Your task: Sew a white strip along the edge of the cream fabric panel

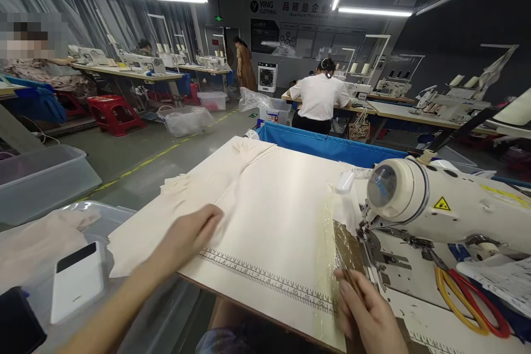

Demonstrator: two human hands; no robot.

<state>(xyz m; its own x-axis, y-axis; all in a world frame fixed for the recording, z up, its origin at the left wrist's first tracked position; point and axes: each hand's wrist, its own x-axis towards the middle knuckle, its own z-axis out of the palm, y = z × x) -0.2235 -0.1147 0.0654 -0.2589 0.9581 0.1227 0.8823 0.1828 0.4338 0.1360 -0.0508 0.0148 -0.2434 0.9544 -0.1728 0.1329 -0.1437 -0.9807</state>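
Observation:
My left hand (188,238) lies flat, fingers stretched out, on a cream fabric piece (186,199) at the left edge of the sewing table (282,221). My right hand (367,310) is near the table's front edge with its fingers pinched on a thin brownish piece (346,251) that leads toward the needle area of the white sewing machine (440,204). A ruler scale (265,279) is printed along the table front between my hands.
Red and yellow scissors (468,298) lie right of the machine. A white power bank (77,282) rests on a clear bin lid at the left. A blue fabric trough (327,146) runs behind the table. Other people sit at machines beyond; red stools (114,113) stand left.

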